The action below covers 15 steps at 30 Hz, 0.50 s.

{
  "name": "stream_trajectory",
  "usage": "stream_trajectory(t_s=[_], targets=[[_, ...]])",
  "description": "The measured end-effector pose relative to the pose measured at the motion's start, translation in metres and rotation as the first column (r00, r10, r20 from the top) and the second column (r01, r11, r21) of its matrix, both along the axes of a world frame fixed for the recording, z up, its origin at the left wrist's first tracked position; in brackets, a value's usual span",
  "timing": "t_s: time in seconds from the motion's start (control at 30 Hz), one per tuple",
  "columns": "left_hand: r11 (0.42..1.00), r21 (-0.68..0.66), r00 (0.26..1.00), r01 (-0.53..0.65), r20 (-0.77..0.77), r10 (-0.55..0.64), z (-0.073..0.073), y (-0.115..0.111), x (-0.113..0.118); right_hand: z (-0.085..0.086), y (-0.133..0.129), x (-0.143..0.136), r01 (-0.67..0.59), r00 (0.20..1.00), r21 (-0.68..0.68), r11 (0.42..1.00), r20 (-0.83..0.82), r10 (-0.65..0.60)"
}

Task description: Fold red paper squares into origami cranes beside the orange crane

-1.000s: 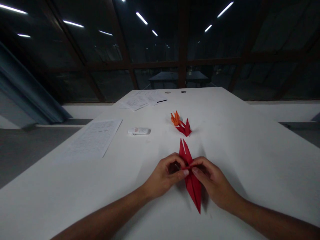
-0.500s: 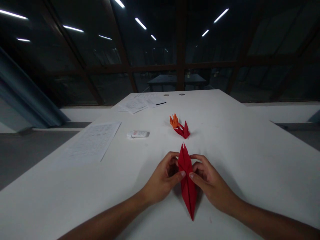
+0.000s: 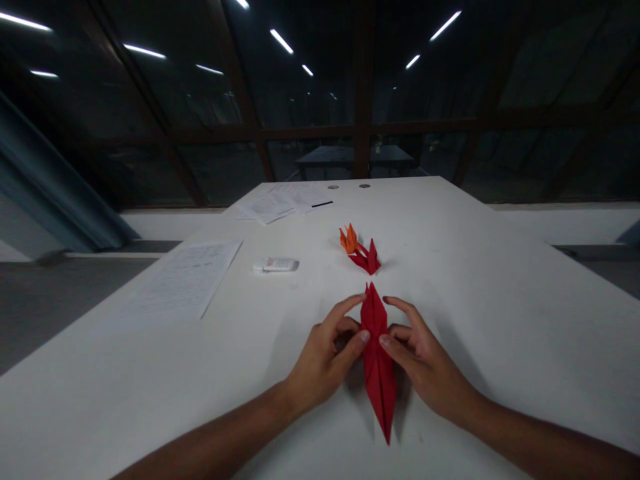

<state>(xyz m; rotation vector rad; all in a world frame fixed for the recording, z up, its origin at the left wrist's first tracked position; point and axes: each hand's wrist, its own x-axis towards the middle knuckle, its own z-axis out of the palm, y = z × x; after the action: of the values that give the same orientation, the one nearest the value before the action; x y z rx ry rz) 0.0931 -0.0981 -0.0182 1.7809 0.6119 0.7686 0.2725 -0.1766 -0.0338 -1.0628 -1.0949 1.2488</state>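
A long, narrow folded red paper piece [image 3: 379, 363] lies on the white table [image 3: 500, 313], pointing away from me. My left hand [image 3: 327, 357] pinches its left edge with thumb and fingers. My right hand [image 3: 420, 360] pinches its right edge the same way. The far tips of the paper are pressed together into one point. Beyond it sit a finished red folded figure [image 3: 369, 257] and an orange one [image 3: 349, 239], touching each other.
A small white object [image 3: 277, 265] lies left of the folded figures. A printed sheet [image 3: 183, 280] rests near the table's left edge. More papers [image 3: 280, 202] with a dark pen lie at the far end. Dark windows stand behind.
The two far points of the red paper, spread apart a second ago, are now closed together. My fingers have shifted from its middle to both side edges.
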Motion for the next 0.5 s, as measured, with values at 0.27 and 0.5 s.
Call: stream_trajectory(t_s=[0.27,0.5], targets=[[0.988,0.152,0.995,0.031,-0.101,-0.016,0.0004,-0.0017,0.0000,-0.0048,-0.0012,0.0006,0.118,0.987,0.078,0.990,0.097,-0.125],[0.979,0.203,0.993,-0.001,-0.117,0.025,-0.0006,-0.0011,0.0009,0.0001,-0.0042,0.0067,0.089,0.924,0.182,0.979,0.351,-0.149]])
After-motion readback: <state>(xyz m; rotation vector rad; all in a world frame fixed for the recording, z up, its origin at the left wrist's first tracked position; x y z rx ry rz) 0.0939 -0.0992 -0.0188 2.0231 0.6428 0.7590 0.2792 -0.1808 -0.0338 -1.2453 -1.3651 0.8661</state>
